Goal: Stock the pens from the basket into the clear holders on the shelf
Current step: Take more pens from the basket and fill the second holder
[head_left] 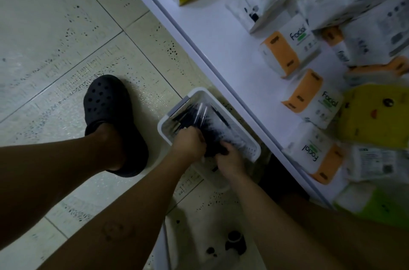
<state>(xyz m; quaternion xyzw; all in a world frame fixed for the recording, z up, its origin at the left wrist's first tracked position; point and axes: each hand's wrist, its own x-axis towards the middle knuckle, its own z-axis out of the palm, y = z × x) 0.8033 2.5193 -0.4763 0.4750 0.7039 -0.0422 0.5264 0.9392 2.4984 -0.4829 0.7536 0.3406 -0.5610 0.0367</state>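
One basket [161, 128] of pens [200, 117], speckled tile floor [66, 26] (dim), white shelf [221, 48]

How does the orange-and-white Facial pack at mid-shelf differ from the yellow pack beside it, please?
The Facial pack is white with an orange end; the yellow pack is mostly yellow. The Facial pack bears the word Facial; the yellow pack shows a dark dot and a red mark. The yellow pack looks larger than the Facial pack. Both lie on the white shelf.
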